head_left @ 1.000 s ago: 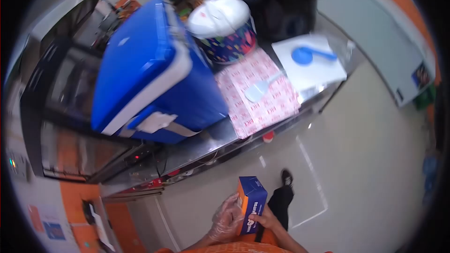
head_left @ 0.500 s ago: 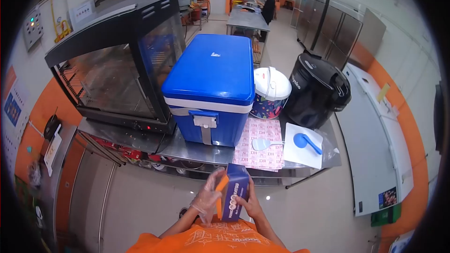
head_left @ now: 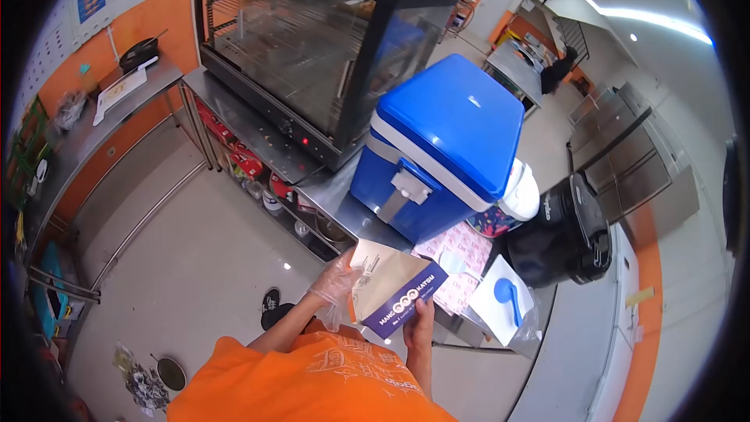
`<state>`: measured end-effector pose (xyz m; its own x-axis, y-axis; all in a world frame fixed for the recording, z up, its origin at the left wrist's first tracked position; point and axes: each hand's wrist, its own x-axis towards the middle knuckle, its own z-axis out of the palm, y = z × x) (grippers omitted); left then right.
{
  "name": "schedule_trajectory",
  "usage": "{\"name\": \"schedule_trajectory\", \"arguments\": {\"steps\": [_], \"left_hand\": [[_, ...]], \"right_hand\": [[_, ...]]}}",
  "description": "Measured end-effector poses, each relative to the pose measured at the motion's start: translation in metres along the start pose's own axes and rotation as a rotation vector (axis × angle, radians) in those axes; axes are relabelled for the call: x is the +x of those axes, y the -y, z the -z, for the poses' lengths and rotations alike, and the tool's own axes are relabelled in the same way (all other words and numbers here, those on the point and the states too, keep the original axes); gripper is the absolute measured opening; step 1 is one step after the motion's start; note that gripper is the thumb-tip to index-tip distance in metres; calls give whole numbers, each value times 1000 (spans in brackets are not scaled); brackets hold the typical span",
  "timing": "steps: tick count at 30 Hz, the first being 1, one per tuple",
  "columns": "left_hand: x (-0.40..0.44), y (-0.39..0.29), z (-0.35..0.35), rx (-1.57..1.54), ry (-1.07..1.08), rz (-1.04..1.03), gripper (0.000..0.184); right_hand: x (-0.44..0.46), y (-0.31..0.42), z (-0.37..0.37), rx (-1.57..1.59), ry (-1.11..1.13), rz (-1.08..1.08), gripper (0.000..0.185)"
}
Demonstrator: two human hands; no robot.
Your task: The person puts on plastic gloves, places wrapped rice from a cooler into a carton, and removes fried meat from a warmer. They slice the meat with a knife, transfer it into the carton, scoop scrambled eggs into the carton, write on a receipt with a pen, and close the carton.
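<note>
A cardboard food box with a navy, lettered side is in front of my orange shirt. Its plain tan face is turned up, tilted; whether this is the inside or a flap I cannot tell. My left hand, in a clear plastic glove, grips the box's left edge. My right hand holds the lower right side, thumb on the navy panel. Just beyond the box lie pink printed paper sheets with a pale rice paddle, and a blue scoop on a white board.
A blue cooler box stands on the steel table beside a glass display cabinet. To the right are a white-lidded bucket and a black rice cooker. A steel side table is at left. A person is far back.
My view has swung left and tilted. The box has turned from upright to slanted, and its tan face now shows. My gloved left hand has moved onto its left edge.
</note>
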<state>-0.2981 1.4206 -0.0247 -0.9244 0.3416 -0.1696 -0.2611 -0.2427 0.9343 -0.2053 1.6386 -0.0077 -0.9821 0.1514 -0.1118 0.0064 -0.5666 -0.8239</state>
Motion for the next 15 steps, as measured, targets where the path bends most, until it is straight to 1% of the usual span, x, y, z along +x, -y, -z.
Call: {"name": "schedule_trajectory", "arguments": {"steps": [2, 4, 5, 6, 7, 9, 10, 11, 12, 13, 14, 15], "left_hand": [[5, -11, 7, -113, 59, 17, 55], [7, 6, 10, -30, 57, -16, 60], [-19, -38, -6, -76, 89, 168, 68], [-13, 9, 17, 286, 191, -82, 69], [-34, -33, 0, -91, 166, 128, 59], [-30, -43, 22, 170, 122, 199, 50], [-28, -48, 31, 246, 64, 154, 50], [-30, -72, 32, 324, 3, 107, 49], [-32, -87, 38, 399, -61, 61, 49], [-28, -86, 54, 414, -12, 24, 49], [-28, -97, 63, 484, -11, 58, 47], [-28, -106, 72, 547, -11, 93, 45]], "right_hand": [[3, -5, -11, 25, -3, 10, 75], [11, -11, -36, -200, -39, 101, 69], [13, -13, -48, -308, -75, 148, 67], [17, -13, -57, -261, -93, 129, 75], [23, -17, -65, -377, -118, 176, 78], [33, -33, -80, -609, -162, 243, 85], [38, -50, -83, -777, -34, 311, 92], [30, -41, -113, -1214, -22, 457, 98], [31, -51, -123, -1072, -12, 396, 101], [33, -62, -131, -934, 5, 334, 104], [38, -69, -137, -673, 2, 247, 110], [39, -62, -149, -494, -17, 127, 103]]}}
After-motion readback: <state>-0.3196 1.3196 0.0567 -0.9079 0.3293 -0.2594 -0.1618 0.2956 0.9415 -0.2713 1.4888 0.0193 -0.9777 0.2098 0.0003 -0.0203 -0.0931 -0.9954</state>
